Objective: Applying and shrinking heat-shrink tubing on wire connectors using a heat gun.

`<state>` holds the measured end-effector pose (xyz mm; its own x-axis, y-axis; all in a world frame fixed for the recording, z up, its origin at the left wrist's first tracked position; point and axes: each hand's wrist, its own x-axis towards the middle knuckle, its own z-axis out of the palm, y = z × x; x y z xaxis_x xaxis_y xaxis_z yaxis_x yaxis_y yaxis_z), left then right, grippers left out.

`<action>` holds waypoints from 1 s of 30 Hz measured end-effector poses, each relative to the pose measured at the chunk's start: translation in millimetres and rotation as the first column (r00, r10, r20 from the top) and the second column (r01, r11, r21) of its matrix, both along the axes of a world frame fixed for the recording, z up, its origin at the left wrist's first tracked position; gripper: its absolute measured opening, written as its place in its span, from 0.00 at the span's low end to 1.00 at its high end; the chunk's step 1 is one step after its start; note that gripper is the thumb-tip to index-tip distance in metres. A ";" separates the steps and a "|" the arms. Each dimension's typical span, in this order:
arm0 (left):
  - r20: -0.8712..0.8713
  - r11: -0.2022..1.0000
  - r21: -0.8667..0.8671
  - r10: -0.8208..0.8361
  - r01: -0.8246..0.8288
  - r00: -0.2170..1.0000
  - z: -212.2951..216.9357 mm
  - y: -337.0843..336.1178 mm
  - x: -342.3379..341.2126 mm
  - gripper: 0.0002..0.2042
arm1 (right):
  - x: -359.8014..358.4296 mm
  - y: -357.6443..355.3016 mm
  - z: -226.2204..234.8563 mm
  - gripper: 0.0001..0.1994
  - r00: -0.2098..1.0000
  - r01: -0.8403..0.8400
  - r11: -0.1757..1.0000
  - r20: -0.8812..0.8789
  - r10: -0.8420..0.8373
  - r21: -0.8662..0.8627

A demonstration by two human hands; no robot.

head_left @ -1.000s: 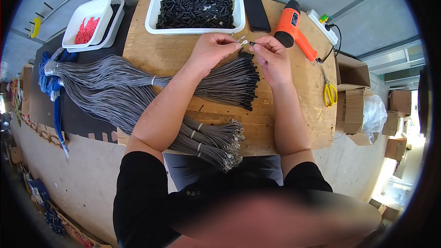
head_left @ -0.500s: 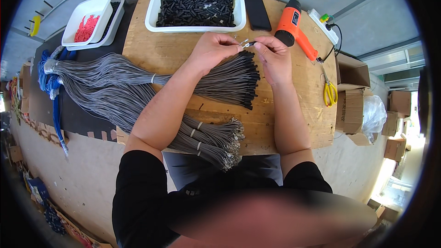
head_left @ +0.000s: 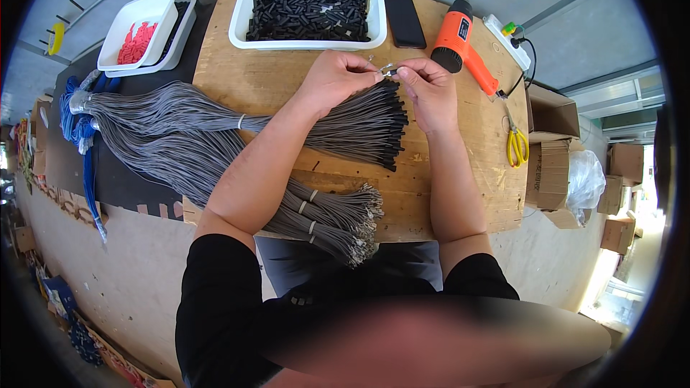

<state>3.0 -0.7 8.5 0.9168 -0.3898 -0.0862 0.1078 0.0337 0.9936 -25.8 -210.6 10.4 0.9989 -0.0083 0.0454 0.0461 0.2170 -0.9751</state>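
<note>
Black sleeve [head_left: 392, 72] is up near top center of the frame, right hand's [head_left: 431, 97] grip pinched on it, left hand's [head_left: 333, 80] clamped on small silver terminals [head_left: 388, 67]. A second ago there was a clear gap; now sleeve and metal seem to meet, so I'd guess joining's started. Can't tell how far on it is, or what's behind the terminals. Left forearm [head_left: 262, 162] also blocks part of the gray cables [head_left: 180, 109].
</note>
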 end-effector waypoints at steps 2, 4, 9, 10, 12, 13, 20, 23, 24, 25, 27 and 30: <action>-0.023 0.999 -0.034 0.001 -0.002 1.000 -4.4 -1.3 1.7 0.10 | 0.6 -1.9 -0.7 0.05 1.000 0.009 1.000 0.008 -0.009 -0.016; -0.044 0.998 -0.068 0.002 -0.005 0.999 -7.0 -0.7 2.5 0.10 | 2.7 -5.6 -4.0 0.05 0.999 0.036 0.999 0.032 -0.036 0.016; -0.039 1.000 -0.029 -0.004 0.003 0.999 -6.5 0.3 3.2 0.10 | 4.4 -9.7 -1.6 0.08 0.994 -0.051 0.974 -0.082 0.070 0.220; -0.039 1.000 -0.029 -0.004 0.003 0.999 -6.6 0.6 3.2 0.10 | 5.7 -11.6 -1.2 0.10 0.978 -0.096 0.940 -0.144 0.150 0.327; -0.029 0.999 -0.031 -0.010 0.009 1.000 -6.5 -0.2 3.2 0.10 | 7.7 -15.6 -4.3 0.11 0.973 -0.105 0.937 -0.162 0.167 0.333; -0.030 0.999 -0.031 -0.011 0.010 0.999 -6.1 -0.8 3.0 0.10 | 7.9 -16.8 -5.5 0.12 0.966 -0.116 0.934 -0.179 0.185 0.338; -0.030 1.000 -0.031 -0.007 0.006 1.000 -4.4 -1.6 1.7 0.09 | 7.7 -12.7 -8.1 0.09 0.957 -0.172 0.932 -0.170 0.234 0.318; -0.031 1.000 -0.016 0.007 -0.008 1.000 -3.4 -2.2 1.1 0.09 | 7.3 -12.8 -6.1 0.08 0.957 -0.150 0.935 -0.192 0.219 0.322; -0.036 1.000 -0.023 0.008 -0.009 0.999 -2.8 -2.8 0.9 0.09 | 7.9 -14.9 -8.5 0.07 0.959 -0.157 0.931 -0.173 0.224 0.330; -0.035 1.000 -0.024 0.007 -0.007 0.999 -2.1 -3.1 0.7 0.09 | 8.2 -16.3 -10.0 0.07 0.961 -0.165 0.927 -0.155 0.228 0.337; -0.042 1.000 -0.024 0.003 -0.004 0.999 -1.3 -2.8 0.5 0.09 | 8.0 -14.6 -11.4 0.07 0.960 -0.170 0.930 -0.159 0.231 0.326; -0.019 1.000 -0.014 -0.005 0.005 1.000 -2.0 -1.5 0.7 0.09 | 7.5 -11.9 -10.4 0.07 0.955 -0.176 0.929 -0.171 0.241 0.325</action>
